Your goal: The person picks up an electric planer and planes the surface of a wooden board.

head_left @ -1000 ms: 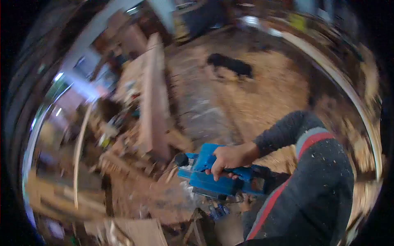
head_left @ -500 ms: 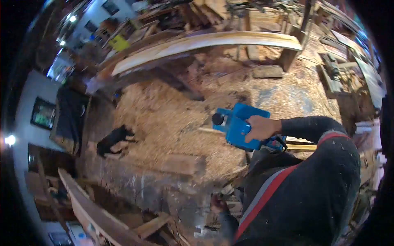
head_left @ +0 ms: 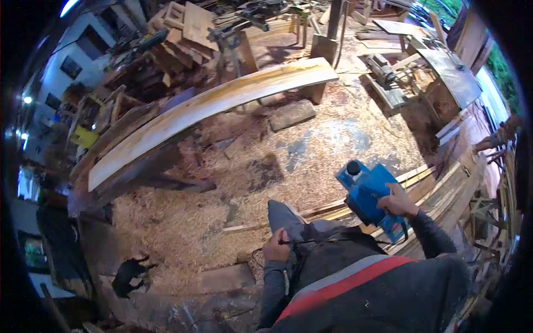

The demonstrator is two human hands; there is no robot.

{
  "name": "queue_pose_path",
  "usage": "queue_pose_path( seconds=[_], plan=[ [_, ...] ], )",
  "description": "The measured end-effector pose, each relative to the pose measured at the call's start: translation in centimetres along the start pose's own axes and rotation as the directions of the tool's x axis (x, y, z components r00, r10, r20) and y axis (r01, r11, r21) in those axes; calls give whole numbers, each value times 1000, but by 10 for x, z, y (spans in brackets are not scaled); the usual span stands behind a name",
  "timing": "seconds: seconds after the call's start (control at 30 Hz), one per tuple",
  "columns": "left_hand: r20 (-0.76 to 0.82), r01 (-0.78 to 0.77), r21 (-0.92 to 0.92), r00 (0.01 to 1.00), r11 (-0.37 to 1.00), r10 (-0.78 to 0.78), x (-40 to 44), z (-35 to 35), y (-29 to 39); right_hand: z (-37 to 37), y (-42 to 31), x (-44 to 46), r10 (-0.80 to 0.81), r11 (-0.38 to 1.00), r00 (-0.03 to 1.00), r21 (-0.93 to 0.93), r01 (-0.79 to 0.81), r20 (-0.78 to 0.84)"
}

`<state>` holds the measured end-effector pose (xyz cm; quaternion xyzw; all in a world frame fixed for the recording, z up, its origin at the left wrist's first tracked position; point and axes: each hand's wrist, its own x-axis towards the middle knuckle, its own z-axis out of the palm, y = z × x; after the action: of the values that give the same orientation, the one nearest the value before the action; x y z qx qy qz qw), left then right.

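Note:
My right hand [head_left: 401,201] is wrapped round the handle of a blue electric hand planer [head_left: 369,191] with a black front knob. The planer is held in the air to the right of my body, above long wooden strips. My left hand [head_left: 276,246] is closed in front of my waist, and a dark strand that looks like a cord shows at its fingers. Across the upper middle, a long pale plank [head_left: 222,102] lies raised on supports, apart from both hands.
Wood shavings [head_left: 183,222] cover the floor. A dark dog [head_left: 130,276] is at lower left. Long strips of timber [head_left: 438,186] lie at my right. A wooden block [head_left: 292,115] sits near the plank. Another person's hand [head_left: 488,143] shows at far right.
The view has turned to the right, so plank and dog appear further left. The planer now hangs further right of my body. My left hand has come up to my waist.

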<state>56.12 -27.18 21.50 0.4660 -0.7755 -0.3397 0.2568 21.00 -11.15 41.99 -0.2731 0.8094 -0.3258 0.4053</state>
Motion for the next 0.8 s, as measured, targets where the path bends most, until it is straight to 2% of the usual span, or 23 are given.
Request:
queue_pose_path(
  seconds=[0.03, 0.1, 0.13, 0.2, 0.27, 0.3, 0.33, 0.37, 0.43, 0.47, 0.5, 0.53, 0.57, 0.6, 0.63, 0.67, 0.7, 0.73, 0.77, 0.8],
  plan=[
    [18, -3, -19, 1000, 1000, 4, 15, 6, -2, -5, 16, 9, 18, 1000, 1000, -8, -18, -18],
    [221, 63, 145, 971, 987, -95, 51, 17, -5, -10, 45, 33, 255, 923, 967, 303, -238, -14],
    [345, 76, 159, 930, 984, -127, 68, 31, -21, -11, 44, 41, 265, 922, 964, 298, -245, -25],
    [422, 107, 132, 893, 985, -154, 111, 54, -21, -15, 37, 61, 320, 930, 942, 224, -292, -99],
    [503, 135, 103, 848, 985, -169, 158, 82, -25, -18, 14, 88, 362, 914, 922, 247, -323, -137],
    [615, 71, 60, 783, 996, -93, 186, 102, -37, -22, 4, 103, 391, 900, 907, 271, -341, -159],
    [710, 12, 11, 704, 1000, -16, 217, 121, -51, -27, 17, 124, 336, 936, 924, 179, -305, -184],
    [707, 13, -9, 707, 1000, -3, 255, 147, -68, -31, 10, 148, 332, 939, 922, 165, -303, -198],
    [843, -72, -247, 475, 966, 250, 318, 187, -89, -40, -5, 184, 380, 906, 913, 256, -336, -146],
    [820, -4, -274, 522, 962, 236, 347, 195, -83, -52, 5, 203, -10, 984, 997, -176, -4, -78],
    [799, 58, -299, 561, 953, 216, 382, 204, -74, -64, 14, 222, -398, 765, 917, -550, 334, 3],
    [834, 474, -472, 513, 744, 202, 413, 223, -75, -67, -34, 235, -143, 967, 982, -229, 112, -123],
    [839, 645, -539, 468, 541, 278, 436, 236, -72, -72, -44, 243, -118, 982, 983, -162, 94, -141],
    [837, 792, -526, 419, 310, 352, 460, 247, -67, -77, -54, 251, -92, 993, 983, -93, 78, -158],
    [784, 796, -548, 383, 257, 489, 485, 249, -58, -82, -64, 259, -66, 998, 982, -23, 63, -176],
    [784, 793, -553, 392, 255, 482, 505, 251, -48, -88, -85, 265, 39, 994, 969, 113, -11, -244],
    [750, 805, -593, 549, 8, 368, 521, 257, -36, -93, -99, 277, 146, 966, 945, 247, -73, -291],
    [707, 735, -634, 677, -241, 205, 537, 263, -24, -106, -84, 286, 39, 997, 952, 73, -18, -303],
    [712, 671, -666, 702, -326, -9, 555, 274, -16, -120, -67, 294, 23, 998, 965, 57, -9, -262],
    [696, 585, -705, 680, -401, -231, 575, 287, -8, -135, -50, 303, -112, 974, 964, -219, 58, -243]
  ],
)
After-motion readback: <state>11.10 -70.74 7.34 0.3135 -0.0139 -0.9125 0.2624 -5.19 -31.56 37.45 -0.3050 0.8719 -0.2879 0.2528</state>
